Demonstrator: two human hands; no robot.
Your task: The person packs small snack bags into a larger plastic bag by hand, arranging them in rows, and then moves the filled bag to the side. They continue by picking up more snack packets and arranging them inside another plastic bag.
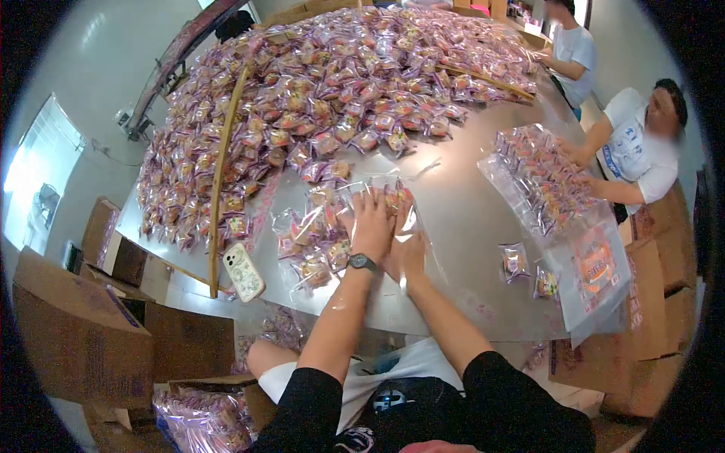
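My left hand, with a dark watch on its wrist, lies with its fingers stretched out over small wrapped snack packets. Beside it, my right hand is close against the packets, partly behind shiny clear plastic. Its fingers are hard to make out through the glare. The packets under and around my hands sit in or beneath a clear plastic bag spread on the metal table. More packets lie to the left of my left wrist.
A large heap of wrapped packets covers the far table, crossed by a wooden strip. A phone lies at left. At right, a co-worker handles a filled bag. Cardboard boxes stand around.
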